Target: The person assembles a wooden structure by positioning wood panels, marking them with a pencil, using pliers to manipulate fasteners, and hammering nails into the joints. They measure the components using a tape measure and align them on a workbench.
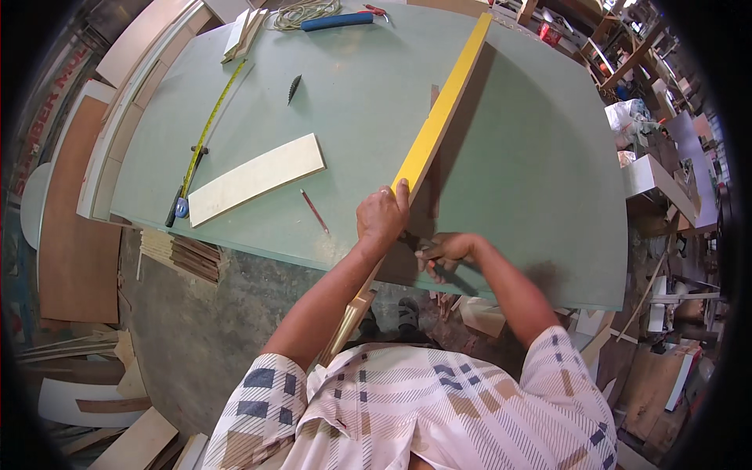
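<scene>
A long wooden board (448, 98) with a bright yellow face slants across the table, from its far edge down past the near edge. Wrapped over the near part of this board is my left hand (381, 216), thumb lying along the top. Just right of it, low by the table's near edge, my right hand (448, 252) has its fingers curled around a dark, slim tool with a touch of orange; its kind cannot be made out. A red pencil (315, 211) lies left of my left hand, beside a pale flat plank (258, 178).
On the greenish table (540, 180), an extended yellow tape measure (210, 125) lies at the left next to a dark-handled tool (173, 206). A dark serrated piece (294, 88), a blue tube (337, 22) and coiled cord (301, 13) are farther back. Stacked boards (184, 254) sit below the near edge.
</scene>
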Tool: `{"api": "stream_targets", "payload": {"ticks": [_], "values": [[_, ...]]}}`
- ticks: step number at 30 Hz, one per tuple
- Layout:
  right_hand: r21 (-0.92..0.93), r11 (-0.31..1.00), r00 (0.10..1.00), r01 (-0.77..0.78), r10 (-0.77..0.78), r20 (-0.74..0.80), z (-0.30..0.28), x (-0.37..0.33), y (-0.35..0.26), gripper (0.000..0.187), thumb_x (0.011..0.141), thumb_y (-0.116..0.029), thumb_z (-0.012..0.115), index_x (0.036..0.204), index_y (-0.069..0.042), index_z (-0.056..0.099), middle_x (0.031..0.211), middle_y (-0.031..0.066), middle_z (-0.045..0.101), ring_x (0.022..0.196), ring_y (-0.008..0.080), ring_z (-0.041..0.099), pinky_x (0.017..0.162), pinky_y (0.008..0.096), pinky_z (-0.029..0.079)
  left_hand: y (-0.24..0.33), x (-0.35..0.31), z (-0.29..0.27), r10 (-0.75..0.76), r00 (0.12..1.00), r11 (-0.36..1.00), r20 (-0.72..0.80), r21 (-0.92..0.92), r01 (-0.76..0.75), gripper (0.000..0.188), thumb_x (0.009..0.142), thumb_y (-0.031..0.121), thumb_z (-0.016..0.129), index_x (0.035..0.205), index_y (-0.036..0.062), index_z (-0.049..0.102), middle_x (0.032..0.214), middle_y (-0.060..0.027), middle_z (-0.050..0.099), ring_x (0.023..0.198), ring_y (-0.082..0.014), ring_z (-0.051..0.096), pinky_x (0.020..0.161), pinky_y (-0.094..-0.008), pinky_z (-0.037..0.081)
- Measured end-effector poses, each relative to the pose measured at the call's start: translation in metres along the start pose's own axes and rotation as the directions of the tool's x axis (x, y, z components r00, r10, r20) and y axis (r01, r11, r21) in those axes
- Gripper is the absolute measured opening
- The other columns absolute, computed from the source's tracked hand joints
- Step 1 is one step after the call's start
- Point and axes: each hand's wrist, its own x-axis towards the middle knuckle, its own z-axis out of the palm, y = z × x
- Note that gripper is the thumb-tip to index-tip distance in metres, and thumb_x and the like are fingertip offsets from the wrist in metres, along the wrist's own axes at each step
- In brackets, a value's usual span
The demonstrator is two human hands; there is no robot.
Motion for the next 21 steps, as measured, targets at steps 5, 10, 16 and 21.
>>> {"api": "stream_targets", "payload": {"ticks": [5,10,16,21], "values": [[0.268,0.951,0.988,0.151,-0.138,-0.066,0.031,0.013,0.018,0.04,0.103,-0.04,0.057,0.103,0.0,0.058,0.082,0.0104,0.067,0.075,0.0261,0.071,0.067,0.039,0.061,-0.001,0.002,0.004,0.001,1.0,1.0,-0.008,0.022,-0.001,0.063,0.103,0.047,0.041,0.08,-0.0043,0.07,0.071,-0.0288,0.067,0.07,-0.045,0.069,0.069,-0.0517,0.055],[0.35,0.92,0.981,0.174,-0.131,-0.144,0.036,0.018,0.021,0.036,0.103,-0.039,0.056,0.098,-0.003,0.055,0.079,0.0076,0.066,0.075,0.0249,0.071,0.066,0.0393,0.06,-0.001,0.002,0.006,0.018,1.0,0.999,-0.016,0.032,-0.017,0.064,0.103,0.047,0.04,0.08,-0.0039,0.07,0.071,-0.0285,0.067,0.071,-0.0452,0.069,0.07,-0.0519,0.055],[0.318,0.932,0.984,0.176,-0.153,-0.097,0.026,0.016,0.017,0.033,0.103,-0.037,0.057,0.093,-0.005,0.056,0.072,0.0033,0.059,0.063,0.0199,0.065,0.058,0.0378,0.058,-0.001,0.002,0.005,0.012,1.0,0.999,-0.01,0.047,-0.012,0.064,0.103,0.047,0.04,0.081,-0.004,0.07,0.072,-0.029,0.067,0.072,-0.0454,0.069,0.07,-0.0524,0.055],[-0.117,0.991,0.997,-0.07,0.072,0.015,-0.013,0.001,-0.021,0.039,0.098,-0.043,0.064,0.082,-0.007,0.057,0.066,0.0017,0.054,0.057,0.0169,0.061,0.054,0.0353,0.056,0.001,0.002,0.003,0.008,1.0,0.998,0.002,0.056,-0.009,0.063,0.104,0.048,0.039,0.079,-0.0028,0.069,0.071,-0.0277,0.067,0.069,-0.045,0.069,0.067,-0.0517,0.055]]}}
